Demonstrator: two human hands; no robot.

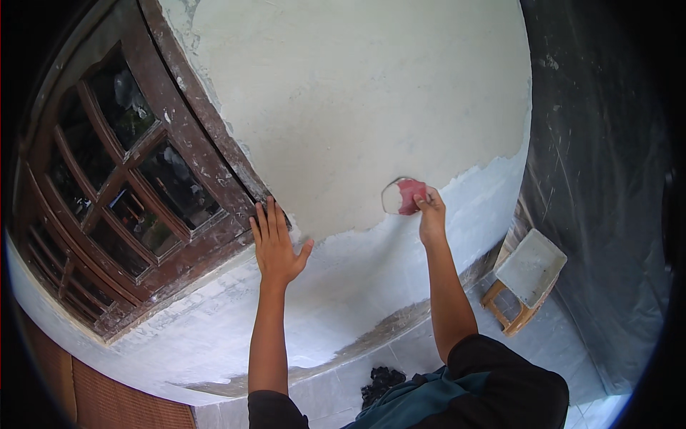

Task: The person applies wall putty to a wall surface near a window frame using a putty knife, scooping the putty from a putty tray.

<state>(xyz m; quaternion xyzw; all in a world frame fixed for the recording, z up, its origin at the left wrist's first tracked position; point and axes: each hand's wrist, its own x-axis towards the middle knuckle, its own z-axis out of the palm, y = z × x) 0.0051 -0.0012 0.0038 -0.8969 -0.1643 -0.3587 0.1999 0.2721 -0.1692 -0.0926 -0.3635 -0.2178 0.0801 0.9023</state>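
Note:
My right hand [432, 216] pinches a small red putty scraper [409, 196], its left part coated with pale putty, at the wall. The scraper is near the lower border of a broad beige-grey putty coat [357, 107]; whiter wall [343, 286] lies below it. My left hand [277, 249] is spread with fingers stretched out, resting at the lower right corner of the brown wooden window frame [191, 96]. Nothing is held in it. Pale smears mark the frame's wood.
A whitish rectangular tray [532, 266] sits on a tan stool [516, 319] at the right. Dark plastic sheeting [607, 193] hangs beyond it. A crumpled black bundle [382, 382] lies on the tiled floor [318, 400]. Brown woven panels [132, 390] are at the lower left.

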